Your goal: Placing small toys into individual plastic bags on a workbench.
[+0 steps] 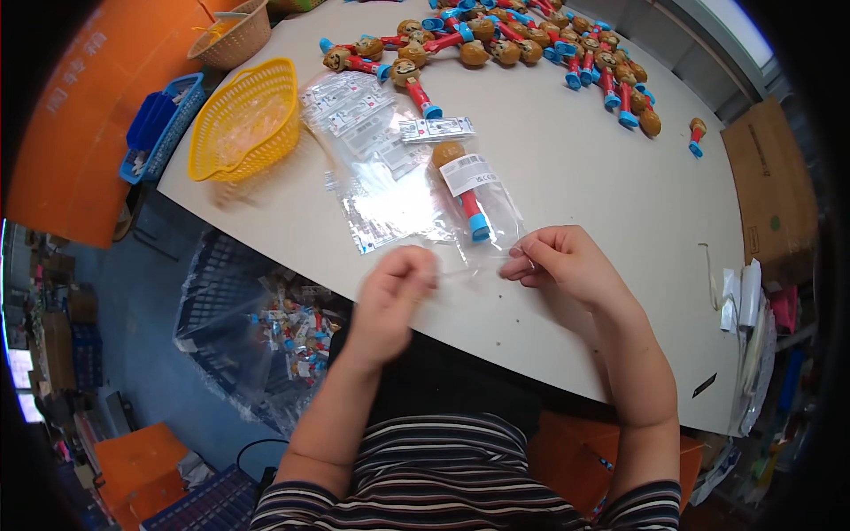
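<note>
A clear plastic bag point(506, 212) lies in front of me on the table with a toy point(470, 204) inside it. The toy has a brown round head, a red body and a light blue base, and a white label point(471, 174) on the bag partly covers it. My right hand point(567, 259) pinches the bag's near right corner. At the near left corner, my left hand point(395, 296) is blurred by motion, its fingers curled together on the bag's edge. Flat clear bags with printed headers point(367, 133) are spread just beyond and to the left.
Many similar toys point(505, 51) are heaped at the table's far side; a single toy point(697, 139) stands apart at right. A yellow basket point(282, 124) and a blue basket point(181, 115) sit at left. Below the left edge, a lined crate point(197, 301) holds bagged toys. A carton point(770, 195) borders the right.
</note>
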A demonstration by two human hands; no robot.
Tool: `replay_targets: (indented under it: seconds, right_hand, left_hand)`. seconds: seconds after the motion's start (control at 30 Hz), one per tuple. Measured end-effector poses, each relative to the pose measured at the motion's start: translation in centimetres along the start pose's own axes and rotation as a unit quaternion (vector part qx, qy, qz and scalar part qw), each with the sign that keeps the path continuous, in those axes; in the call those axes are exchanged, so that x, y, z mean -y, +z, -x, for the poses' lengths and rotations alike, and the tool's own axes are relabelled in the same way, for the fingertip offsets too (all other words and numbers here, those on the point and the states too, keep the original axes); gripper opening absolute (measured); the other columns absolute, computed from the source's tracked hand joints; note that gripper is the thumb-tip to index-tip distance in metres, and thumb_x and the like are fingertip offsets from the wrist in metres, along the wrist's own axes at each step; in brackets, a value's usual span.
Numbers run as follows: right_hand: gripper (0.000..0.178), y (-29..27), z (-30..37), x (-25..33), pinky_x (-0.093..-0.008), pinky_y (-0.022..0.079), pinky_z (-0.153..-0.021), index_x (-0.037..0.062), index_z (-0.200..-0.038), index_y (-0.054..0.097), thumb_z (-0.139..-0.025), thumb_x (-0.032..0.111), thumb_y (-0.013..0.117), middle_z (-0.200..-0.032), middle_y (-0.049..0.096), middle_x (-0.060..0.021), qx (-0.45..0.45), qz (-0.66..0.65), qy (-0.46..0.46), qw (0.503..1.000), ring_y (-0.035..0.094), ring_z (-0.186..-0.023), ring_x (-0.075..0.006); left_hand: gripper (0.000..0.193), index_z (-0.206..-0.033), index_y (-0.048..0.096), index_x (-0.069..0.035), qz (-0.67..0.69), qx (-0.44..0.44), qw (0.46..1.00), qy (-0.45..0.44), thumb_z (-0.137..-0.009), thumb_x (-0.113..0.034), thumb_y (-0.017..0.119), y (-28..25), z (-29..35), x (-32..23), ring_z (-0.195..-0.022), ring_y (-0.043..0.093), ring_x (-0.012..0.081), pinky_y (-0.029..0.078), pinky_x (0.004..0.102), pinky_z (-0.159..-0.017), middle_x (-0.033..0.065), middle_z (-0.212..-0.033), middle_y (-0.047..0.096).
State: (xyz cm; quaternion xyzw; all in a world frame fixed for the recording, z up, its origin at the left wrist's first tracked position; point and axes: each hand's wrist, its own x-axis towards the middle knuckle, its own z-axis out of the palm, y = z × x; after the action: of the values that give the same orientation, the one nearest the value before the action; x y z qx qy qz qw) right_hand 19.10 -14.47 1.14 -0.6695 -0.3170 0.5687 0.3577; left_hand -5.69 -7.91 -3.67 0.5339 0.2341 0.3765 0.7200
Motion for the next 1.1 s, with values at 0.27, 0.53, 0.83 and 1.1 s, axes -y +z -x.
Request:
replay_targets:
  seconds: [0.27, 0.53, 0.83, 1.1]
  right_hand:
    - [0.029, 0.2, 0.2, 0.0, -0.0254, 0.057, -0.075, -0.0037, -0.100, 0.067, -0.102, 0.019, 0.050, -0.090, 0.075, -0.0121, 0.011, 0.013, -0.022, 1.000, 0.071, -0.081, -0.0150]
    - [0.028, 1.0, 0.3, 0.0, -0.0245, 0.056, -0.074, -0.0028, -0.099, 0.067, -0.102, 0.019, 0.051, -0.088, 0.075, -0.0113, 0.035, 0.024, -0.024, 0.999, 0.071, -0.080, -0.0146]
    - [0.029, -0.1, 0.3, 0.1, -0.0259, 0.056, -0.074, -0.0018, -0.100, 0.067, -0.103, 0.022, 0.051, -0.088, 0.075, -0.0097, 0.035, 0.021, -0.017, 0.999, 0.072, -0.082, -0.0151]
    - [0.026, -1.0, 0.9, 0.4, -0.0272, 0.056, -0.078, -0.0013, -0.107, 0.067, -0.100, 0.022, 0.059, -0.093, 0.074, -0.0084, 0.097, 0.078, -0.050, 0.991, 0.071, -0.087, -0.0148]
  left_hand:
    - [0.017, -0.098, 0.055, -0.002, 0.009, -0.203, 0.964, 0.172, -0.103, -0.018, 0.056, -11.5, -4.3, -8.1, -0.084, 0.054, 0.0147, 0.047, 0.0279, -0.079, 0.0055, -0.094, 0.057]
    - [0.017, -0.089, 0.071, 0.000, -0.504, -0.378, 0.743, 0.224, -0.092, -0.015, 0.064, -23.5, -17.3, -13.3, -0.082, 0.067, 0.0197, 0.053, 0.0341, -0.075, 0.0116, -0.083, 0.071]
    - [0.016, -0.092, 0.074, -0.006, -0.692, -0.190, 0.602, 0.352, -0.080, 0.002, 0.066, -9.3, -10.8, -14.0, -0.091, 0.067, 0.0305, 0.051, 0.0397, -0.085, 0.0110, -0.092, 0.072]
    - [0.026, -0.100, 0.070, -0.003, -0.557, -0.119, 0.779, 0.263, -0.075, 0.004, 0.071, -5.9, -8.1, -11.3, -0.107, 0.065, 0.0327, 0.050, 0.0389, -0.094, 0.0143, -0.109, 0.070]
